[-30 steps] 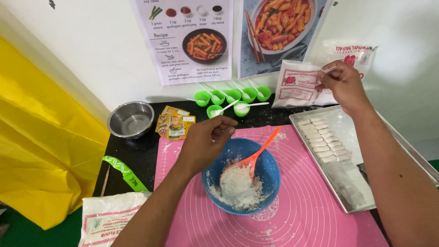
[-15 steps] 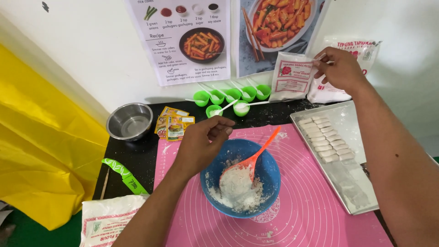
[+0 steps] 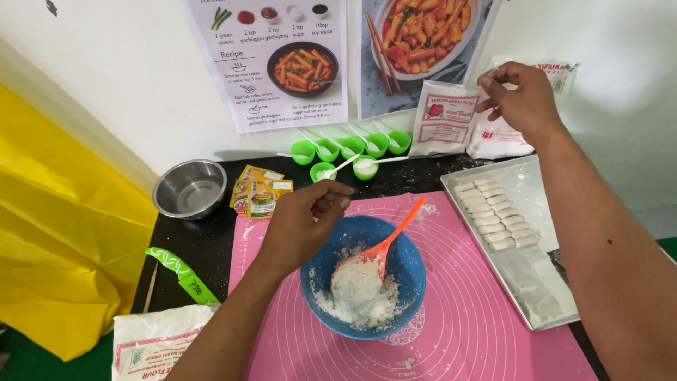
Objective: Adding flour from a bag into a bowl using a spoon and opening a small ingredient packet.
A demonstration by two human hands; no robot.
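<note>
Right hand (image 3: 520, 99) partly hiding flour bag (image 3: 502, 134)

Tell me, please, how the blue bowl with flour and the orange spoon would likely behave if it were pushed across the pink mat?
The blue bowl looks wide and low, so it would probably not tip. The pink mat may grip its base, so it might drag rather than glide. The orange spoon leans loose on the rim and could well swing or slip; a jolt may puff up the flour.
</note>
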